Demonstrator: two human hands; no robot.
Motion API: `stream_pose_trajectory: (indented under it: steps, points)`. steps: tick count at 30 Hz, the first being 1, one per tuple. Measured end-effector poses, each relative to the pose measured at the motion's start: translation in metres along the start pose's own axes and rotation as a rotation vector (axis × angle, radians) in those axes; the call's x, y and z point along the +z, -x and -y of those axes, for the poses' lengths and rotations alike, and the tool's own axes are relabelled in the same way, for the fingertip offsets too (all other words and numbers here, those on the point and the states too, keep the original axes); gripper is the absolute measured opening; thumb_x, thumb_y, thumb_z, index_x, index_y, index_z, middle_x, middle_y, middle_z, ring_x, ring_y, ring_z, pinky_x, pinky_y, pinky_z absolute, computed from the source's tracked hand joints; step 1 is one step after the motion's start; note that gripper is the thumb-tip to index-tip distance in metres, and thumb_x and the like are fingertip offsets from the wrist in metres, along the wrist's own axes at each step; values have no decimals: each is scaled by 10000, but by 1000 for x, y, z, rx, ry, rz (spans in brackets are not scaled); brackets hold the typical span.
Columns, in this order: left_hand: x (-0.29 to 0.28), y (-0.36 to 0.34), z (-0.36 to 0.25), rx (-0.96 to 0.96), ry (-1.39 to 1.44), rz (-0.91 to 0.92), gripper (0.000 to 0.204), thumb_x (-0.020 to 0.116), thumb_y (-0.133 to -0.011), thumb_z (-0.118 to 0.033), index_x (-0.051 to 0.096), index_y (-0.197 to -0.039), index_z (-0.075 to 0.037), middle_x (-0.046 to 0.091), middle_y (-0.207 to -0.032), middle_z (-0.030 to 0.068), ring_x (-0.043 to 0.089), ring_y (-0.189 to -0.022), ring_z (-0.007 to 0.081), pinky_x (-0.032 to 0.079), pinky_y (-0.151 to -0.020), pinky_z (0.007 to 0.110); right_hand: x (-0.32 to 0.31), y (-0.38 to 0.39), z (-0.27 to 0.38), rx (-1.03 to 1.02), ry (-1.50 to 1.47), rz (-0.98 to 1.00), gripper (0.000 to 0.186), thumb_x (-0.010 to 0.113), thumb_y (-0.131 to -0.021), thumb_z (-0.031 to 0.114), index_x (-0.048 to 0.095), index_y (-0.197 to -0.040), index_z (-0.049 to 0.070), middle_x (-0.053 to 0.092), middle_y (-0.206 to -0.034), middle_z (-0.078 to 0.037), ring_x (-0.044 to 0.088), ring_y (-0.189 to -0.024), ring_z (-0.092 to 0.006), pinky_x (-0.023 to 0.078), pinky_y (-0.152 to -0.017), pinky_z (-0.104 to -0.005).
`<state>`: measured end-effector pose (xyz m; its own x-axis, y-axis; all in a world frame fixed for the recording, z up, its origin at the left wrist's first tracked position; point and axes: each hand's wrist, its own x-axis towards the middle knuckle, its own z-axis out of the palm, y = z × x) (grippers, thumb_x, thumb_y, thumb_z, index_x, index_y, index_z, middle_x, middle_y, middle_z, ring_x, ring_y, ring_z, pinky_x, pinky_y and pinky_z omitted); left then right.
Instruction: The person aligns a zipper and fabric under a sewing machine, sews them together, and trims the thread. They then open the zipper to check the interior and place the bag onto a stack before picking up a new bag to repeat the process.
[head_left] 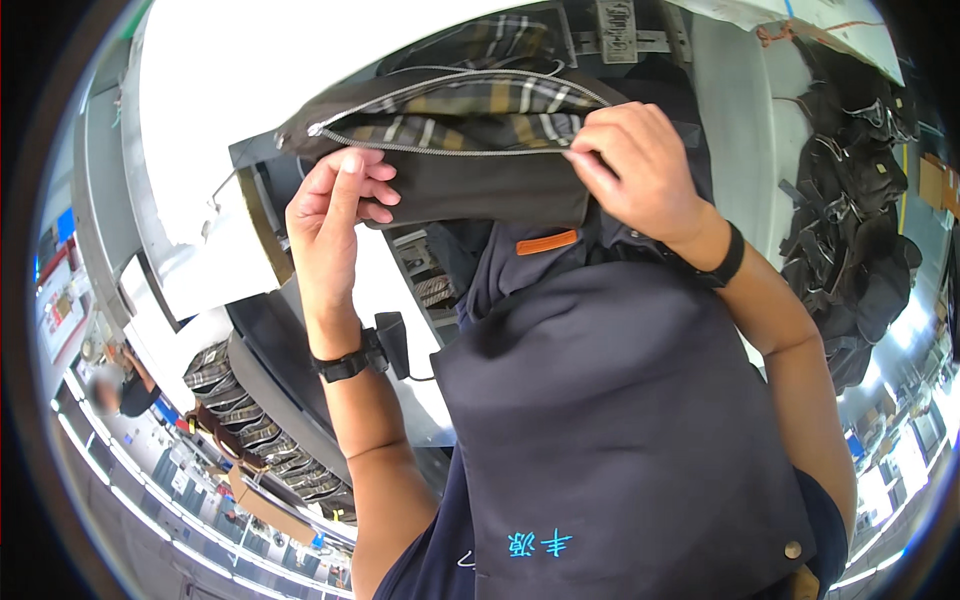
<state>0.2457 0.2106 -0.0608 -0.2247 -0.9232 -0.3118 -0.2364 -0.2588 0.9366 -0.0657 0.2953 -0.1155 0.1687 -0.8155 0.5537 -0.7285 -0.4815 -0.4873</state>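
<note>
A dark brown fabric bag (480, 185) stretches before me at the edge of a white work surface. Its long metal zipper (450, 152) gapes, baring a plaid lining (480, 105) in olive, black and white. At the opening's right end, my right hand (635, 165) pinches the zippered edge between thumb and fingers. By the left end, close to the zipper slider (316, 129), my left hand (345, 195) is half curled with its fingers apart, at the fabric's edge and gripping nothing I can see.
The white work surface (230, 70) spans the upper left. Dark bags (845, 200) hang in a bunch on the right. Several plaid-lined pieces (260, 430) are stacked at lower left. A metal machine part (618, 35) stands beyond the bag. Another person (130, 385) is far left.
</note>
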Motion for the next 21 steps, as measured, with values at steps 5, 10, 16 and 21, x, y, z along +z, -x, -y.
stream_pose_trajectory:
  steps: [5,10,16,21]
  points:
    - [-11,-5,-1,25,-173,-396,274,636,-1059,-284,687,-897,-68,583,-713,-35,486,-603,26,376,-541,178,-6,-4,-2,108,-31,42,204,789,-820,68,682,-993,82,702,-985,-38,642,-862,-232,454,-745,-356]
    - [4,-13,5,99,-65,-454,348,654,-1044,-334,683,-1154,-6,657,-973,10,582,-857,63,470,-685,208,-7,-5,1,130,-63,115,124,753,-873,74,709,-989,77,716,-935,-25,642,-874,-229,443,-786,-359]
    - [3,-42,-5,201,-41,-397,397,652,-1036,-412,677,-940,-28,575,-808,-36,457,-690,35,361,-582,195,-16,-6,1,222,-158,207,132,740,-892,51,723,-1022,40,733,-987,-64,648,-910,-242,452,-836,-351]
    - [6,-55,-17,63,52,-344,431,658,-1036,-411,583,-734,-114,442,-642,-103,331,-568,9,268,-525,181,-17,-3,2,308,-216,205,49,728,-924,96,706,-955,65,706,-894,-19,618,-838,-207,435,-807,-344]
